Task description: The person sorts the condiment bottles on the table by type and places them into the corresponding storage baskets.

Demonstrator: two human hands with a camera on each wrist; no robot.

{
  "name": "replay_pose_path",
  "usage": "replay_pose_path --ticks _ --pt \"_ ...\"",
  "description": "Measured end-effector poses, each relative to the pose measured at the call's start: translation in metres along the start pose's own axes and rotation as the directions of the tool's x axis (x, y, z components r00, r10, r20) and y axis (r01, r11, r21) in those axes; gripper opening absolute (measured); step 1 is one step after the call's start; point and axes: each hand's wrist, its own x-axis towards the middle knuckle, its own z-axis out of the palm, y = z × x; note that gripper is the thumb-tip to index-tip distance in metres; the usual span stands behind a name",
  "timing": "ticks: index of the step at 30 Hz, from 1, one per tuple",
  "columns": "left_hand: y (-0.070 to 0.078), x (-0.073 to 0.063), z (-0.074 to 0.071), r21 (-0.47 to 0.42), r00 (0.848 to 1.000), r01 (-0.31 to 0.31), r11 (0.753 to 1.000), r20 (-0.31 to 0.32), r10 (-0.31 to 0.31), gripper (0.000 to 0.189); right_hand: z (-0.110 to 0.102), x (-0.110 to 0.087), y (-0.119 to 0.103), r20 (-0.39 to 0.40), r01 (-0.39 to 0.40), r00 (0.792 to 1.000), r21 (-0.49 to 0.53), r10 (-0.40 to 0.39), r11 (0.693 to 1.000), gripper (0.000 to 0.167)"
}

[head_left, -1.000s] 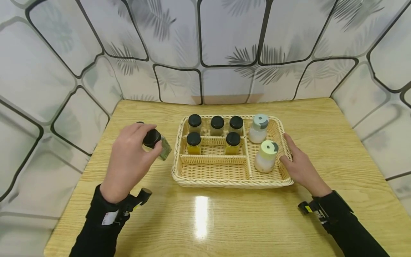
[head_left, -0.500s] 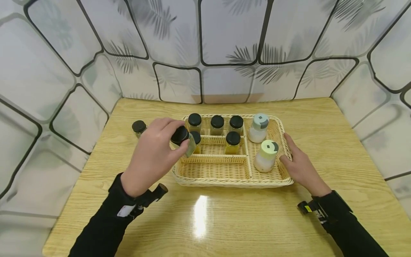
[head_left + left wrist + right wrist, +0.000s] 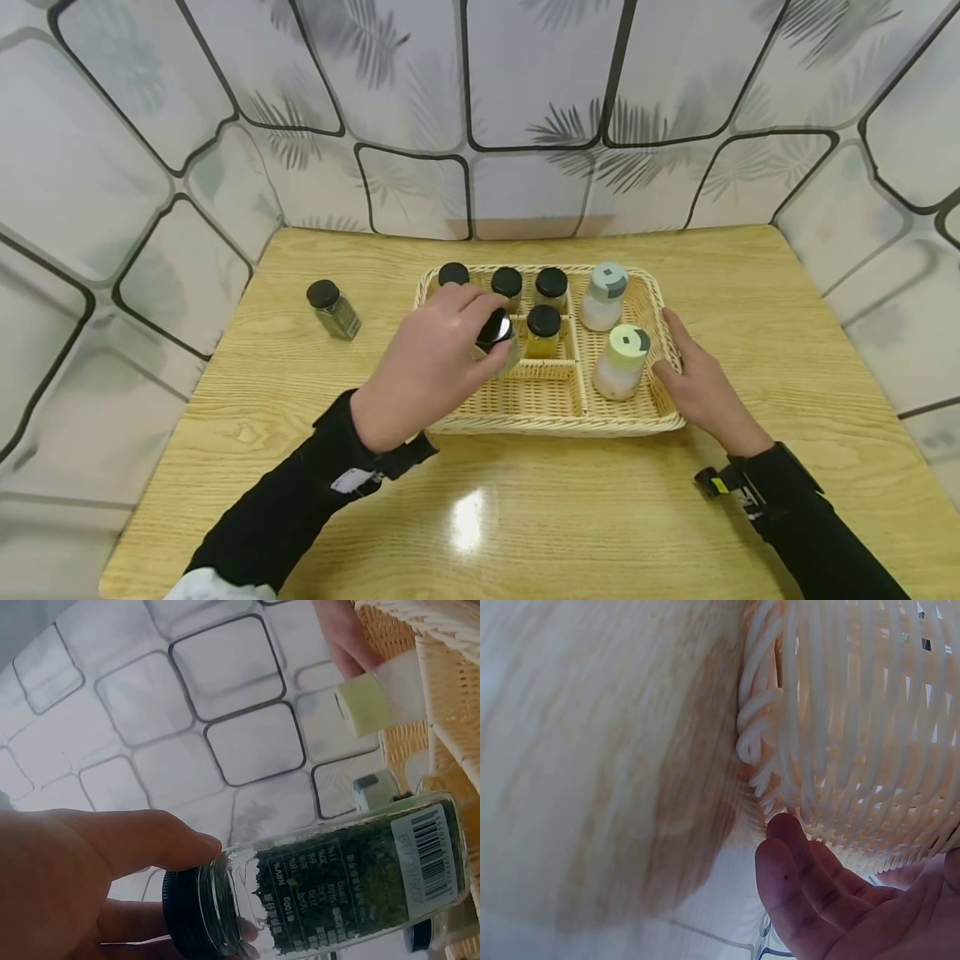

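In the head view, my left hand pinches a glass spice jar by its black lid, above the left half of the wicker basket. Dried green herbs and a white barcode label show through the jar in the left wrist view, where thumb and fingers close round the lid end. My right hand holds the basket's right end, thumb over the rim and fingers along the outer wall. The right wrist view has those fingertips against the weave low on the basket.
Black-lidded jars, among them a yellow-filled one, stand in the basket's left compartments. Its right compartment holds a blue-capped shaker and a green-capped shaker. Another herb jar stands on the wooden table, left of the basket.
My left hand has carried the spice jar rightward from beside the basket to over it, uncovering the herb jar left on the table. The right hand and basket stay in place.
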Motion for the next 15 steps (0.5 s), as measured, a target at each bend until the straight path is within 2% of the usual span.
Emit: replay_pose_path --ticks 7,11,15 --pt "0.011 0.010 0.015 0.005 0.996 -0.047 0.999 0.069 0.047 0.031 0.000 -0.001 0.001 0.003 0.007 1.000 0.004 -0.007 1.000 0.076" --pt "0.016 0.016 0.022 0.013 0.990 -0.071 0.997 0.125 0.069 0.031 0.000 0.000 0.001 0.003 0.010 1.000 0.007 -0.010 1.000 0.075" --pt "0.019 0.021 0.028 0.018 0.984 -0.098 0.995 0.153 0.094 0.032 0.000 0.000 0.001 0.000 0.010 1.000 0.011 -0.010 1.000 0.075"
